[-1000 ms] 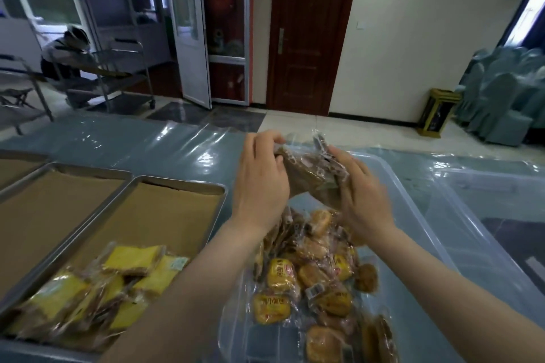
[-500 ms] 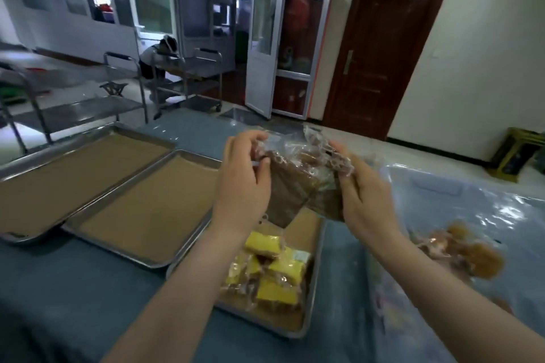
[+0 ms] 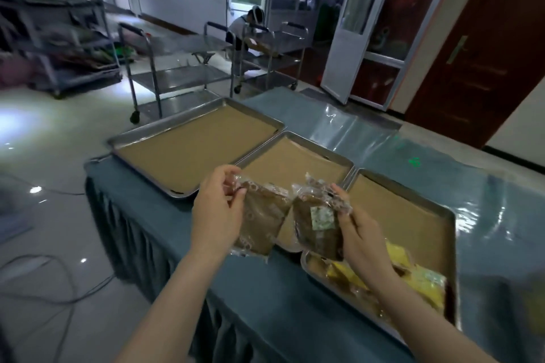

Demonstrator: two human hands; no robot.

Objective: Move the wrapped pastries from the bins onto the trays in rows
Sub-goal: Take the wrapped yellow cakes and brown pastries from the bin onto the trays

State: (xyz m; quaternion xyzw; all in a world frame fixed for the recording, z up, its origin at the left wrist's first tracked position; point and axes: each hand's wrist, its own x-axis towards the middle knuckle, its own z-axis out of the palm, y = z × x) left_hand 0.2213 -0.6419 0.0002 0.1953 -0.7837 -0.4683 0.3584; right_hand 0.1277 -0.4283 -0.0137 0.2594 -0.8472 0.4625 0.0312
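Observation:
My left hand (image 3: 216,215) pinches the top of a brown wrapped pastry (image 3: 261,222) that hangs over the near edge of the middle tray (image 3: 298,163). My right hand (image 3: 358,237) grips a second brown wrapped pastry (image 3: 317,222) with a pale label, held beside the first. Both packets hang in the air above the table. The right tray (image 3: 413,215) holds several yellow wrapped pastries (image 3: 424,280) at its near end. The left tray (image 3: 191,144) shows only brown paper lining. The bins are out of view.
The trays lie on a table covered with blue cloth (image 3: 265,298) and clear plastic. Steel trolleys (image 3: 177,68) stand on the floor behind it, with a person (image 3: 247,26) crouched beside one. Cables (image 3: 53,289) run over the floor at the left. An open white door (image 3: 362,26) is behind.
The view has swung left from the bin to the trays. The brown packets, held together before, are now apart, one in each hand, over the middle tray's near edge.

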